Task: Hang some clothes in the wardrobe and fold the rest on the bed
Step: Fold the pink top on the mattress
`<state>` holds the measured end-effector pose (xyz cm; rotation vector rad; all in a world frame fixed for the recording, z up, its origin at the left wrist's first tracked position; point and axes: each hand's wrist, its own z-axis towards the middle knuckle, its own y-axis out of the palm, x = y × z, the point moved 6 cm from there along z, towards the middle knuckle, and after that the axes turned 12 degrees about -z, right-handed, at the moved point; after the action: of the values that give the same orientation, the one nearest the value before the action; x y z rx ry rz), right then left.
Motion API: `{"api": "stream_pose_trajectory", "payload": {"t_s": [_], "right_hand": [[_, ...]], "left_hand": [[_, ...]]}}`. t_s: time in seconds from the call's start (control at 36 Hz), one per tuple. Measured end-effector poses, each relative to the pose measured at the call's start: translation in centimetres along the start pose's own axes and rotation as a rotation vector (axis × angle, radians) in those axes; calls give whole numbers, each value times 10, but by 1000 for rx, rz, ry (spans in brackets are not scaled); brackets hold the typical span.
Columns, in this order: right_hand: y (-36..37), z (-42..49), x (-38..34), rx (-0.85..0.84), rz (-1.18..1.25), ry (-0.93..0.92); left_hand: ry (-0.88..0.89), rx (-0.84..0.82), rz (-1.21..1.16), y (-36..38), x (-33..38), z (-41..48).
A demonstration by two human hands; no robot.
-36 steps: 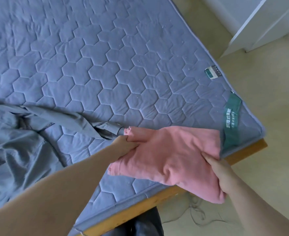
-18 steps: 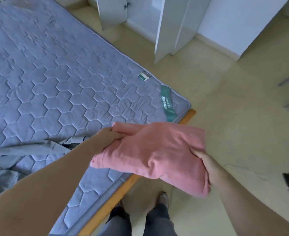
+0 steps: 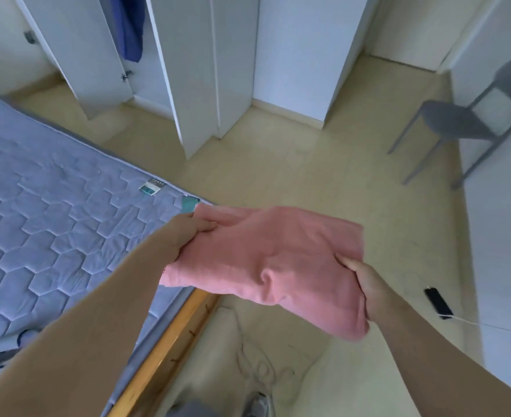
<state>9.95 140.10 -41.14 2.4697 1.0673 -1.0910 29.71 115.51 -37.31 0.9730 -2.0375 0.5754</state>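
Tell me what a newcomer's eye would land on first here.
The folded pink garment dominates the centre, held in the air between the left hand and the right hand, by the corner of the blue quilted mattress. Behind, a white wardrobe stands open with a blue garment hanging inside.

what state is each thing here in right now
pink garment: folded, held in the air over the corner of the bed
left hand: grips the garment's left end
right hand: grips its right end
wardrobe: doors open
blue garment: hanging inside the wardrobe
chair: upright on the floor
black device: flat on the floor
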Motion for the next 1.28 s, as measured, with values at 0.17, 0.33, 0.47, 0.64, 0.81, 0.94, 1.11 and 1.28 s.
{"api": "stream_pose_trajectory", "payload": {"t_s": [0.17,0.33,0.47,0.64,0.81,0.94,1.11,1.28], "right_hand": [[-35,19,-26,-54,127,4],[-59,56,-70,-36,149,-5],[-74,108,-126,19,113,-24],[-70,175,-213,26,109,-27],[-56,233,-298,7,97,-58],[-38,278,-350,-66,48,-105],[-17,338,-410,-124,-51,-106],[-3,407,-485,-262,-133,-128]], "left_hand": [[24,-7,35,49,35,30],[46,-18,49,79,75,78],[60,-39,-18,101,114,140],[59,-39,-63,111,188,218],[113,-7,-91,107,263,270],[131,47,-121,91,296,303],[128,168,-164,70,321,350],[152,274,-225,65,357,398]]}}
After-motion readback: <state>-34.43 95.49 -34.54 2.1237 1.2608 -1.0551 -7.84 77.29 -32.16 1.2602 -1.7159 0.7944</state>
